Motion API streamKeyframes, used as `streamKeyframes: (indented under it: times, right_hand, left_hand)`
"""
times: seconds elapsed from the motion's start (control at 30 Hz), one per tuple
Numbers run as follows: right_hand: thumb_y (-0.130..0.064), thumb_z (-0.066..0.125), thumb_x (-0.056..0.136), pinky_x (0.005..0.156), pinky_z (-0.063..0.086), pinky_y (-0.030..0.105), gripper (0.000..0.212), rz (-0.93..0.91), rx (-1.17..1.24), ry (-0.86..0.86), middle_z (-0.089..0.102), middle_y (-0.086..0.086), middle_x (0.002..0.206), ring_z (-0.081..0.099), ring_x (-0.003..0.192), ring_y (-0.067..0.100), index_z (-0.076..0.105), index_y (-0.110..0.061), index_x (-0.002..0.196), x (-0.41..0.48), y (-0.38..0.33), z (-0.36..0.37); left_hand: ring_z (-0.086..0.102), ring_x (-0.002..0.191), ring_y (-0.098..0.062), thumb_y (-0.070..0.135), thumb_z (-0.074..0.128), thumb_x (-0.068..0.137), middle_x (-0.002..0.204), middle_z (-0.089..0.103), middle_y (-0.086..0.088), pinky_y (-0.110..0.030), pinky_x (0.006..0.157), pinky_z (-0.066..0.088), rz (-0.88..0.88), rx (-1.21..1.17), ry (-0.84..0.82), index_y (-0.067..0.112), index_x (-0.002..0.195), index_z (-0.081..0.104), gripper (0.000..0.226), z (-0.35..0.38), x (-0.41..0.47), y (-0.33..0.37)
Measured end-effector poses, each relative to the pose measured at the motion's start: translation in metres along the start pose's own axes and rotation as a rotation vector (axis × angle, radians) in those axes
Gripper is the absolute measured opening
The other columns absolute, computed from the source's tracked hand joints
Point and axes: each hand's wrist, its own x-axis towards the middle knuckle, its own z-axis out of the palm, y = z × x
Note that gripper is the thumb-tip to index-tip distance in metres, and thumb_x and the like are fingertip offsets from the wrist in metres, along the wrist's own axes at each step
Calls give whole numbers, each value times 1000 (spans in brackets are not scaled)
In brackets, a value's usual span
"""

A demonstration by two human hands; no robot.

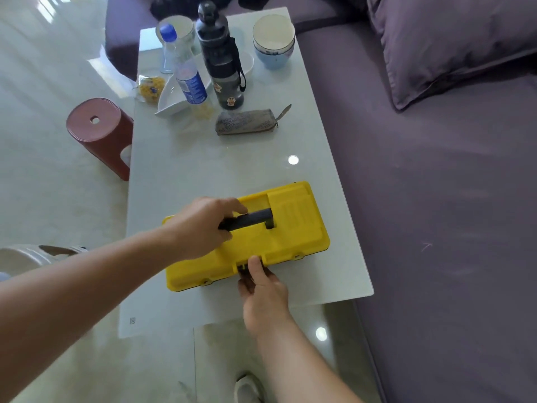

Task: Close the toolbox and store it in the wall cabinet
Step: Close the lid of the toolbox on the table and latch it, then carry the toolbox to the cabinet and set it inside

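Note:
A yellow toolbox [293, 228] lies on the near end of a white glass coffee table [180, 175], its lid down. My left hand [200, 228] is wrapped around the left part of the black carry handle [258, 217] on the lid. My right hand [261, 289] is at the front edge of the box, thumb pressed on the black centre latch [241, 268], fingers curled under it. No wall cabinet is in view.
At the table's far end stand a dark sports bottle [220, 56], two plastic water bottles [189, 80], stacked bowls [273, 42], a white dish [171, 100] and a grey pouch [247, 122]. A red stool [98, 132] stands left. A purple sofa [436, 184] runs along the right.

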Motion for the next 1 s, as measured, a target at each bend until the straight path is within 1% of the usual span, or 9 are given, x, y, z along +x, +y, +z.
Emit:
streamKeyframes:
  times: [0.13,0.23,0.33,0.4,0.47,0.53,0.7,0.9,1.0]
  right_hand:
    - [-20,67,87,81,53,31,27,-39,-85,-15,70,16,108,65,97,25,66,-2,108,-7,-5,-8]
    - [-28,72,84,79,52,28,33,-194,-343,-67,70,2,106,61,94,18,66,-15,114,-29,-18,-21]
    - [-33,67,87,103,40,34,74,-540,-893,0,38,-10,142,39,126,10,25,-33,148,-74,-39,-39]
    - [-32,66,88,105,36,32,85,-944,-1353,24,19,-7,158,28,140,13,10,-30,151,-119,-55,-41]
    - [-34,79,74,99,45,41,86,-1326,-1713,-64,35,5,154,39,136,23,34,-17,146,-164,-66,-38]
    - [-42,82,65,96,48,48,84,-1449,-1916,-165,43,7,147,44,132,27,51,-14,137,-208,-73,-33]
    - [-57,68,72,98,46,51,73,-1588,-1917,-68,48,9,143,42,133,30,56,-17,132,-318,-99,-28]
    - [-75,31,84,108,29,48,79,-1720,-1848,277,41,4,151,26,143,22,41,-22,141,-463,-140,-43]
    - [-80,34,79,102,27,51,81,-1755,-1737,491,45,1,147,32,140,22,45,-25,138,-528,-156,-60]
  left_hand:
    - [54,71,-24,23,64,83,79,61,-4,-31,63,42,-9,57,-115,18,93,64,10,-3,-1,19]
    - [57,71,-23,25,61,85,81,62,-5,-35,65,47,-41,63,-93,17,93,65,12,-10,-6,38]
    - [63,75,-25,24,60,85,83,66,-8,-40,70,53,-69,72,-104,17,93,65,11,-37,-22,65]
    - [64,74,-25,23,60,85,83,67,-8,-38,67,53,-57,59,-109,17,90,64,9,-62,-36,90]
    - [62,69,-24,23,60,84,81,66,-8,-34,62,50,-18,58,-108,16,88,64,9,-90,-53,124]
    - [58,66,-23,23,60,82,77,64,-9,-32,59,46,21,75,-93,12,87,65,12,-119,-71,163]
    - [59,56,-23,17,61,77,71,65,-13,-36,59,54,118,-31,-53,2,85,66,18,-199,-128,272]
    - [61,48,-21,4,56,78,64,63,-11,-40,58,60,370,-122,-68,15,106,65,31,-258,-214,425]
    - [61,53,-27,-2,54,78,68,62,-16,-45,64,61,463,-162,-111,16,116,62,43,-264,-259,509]
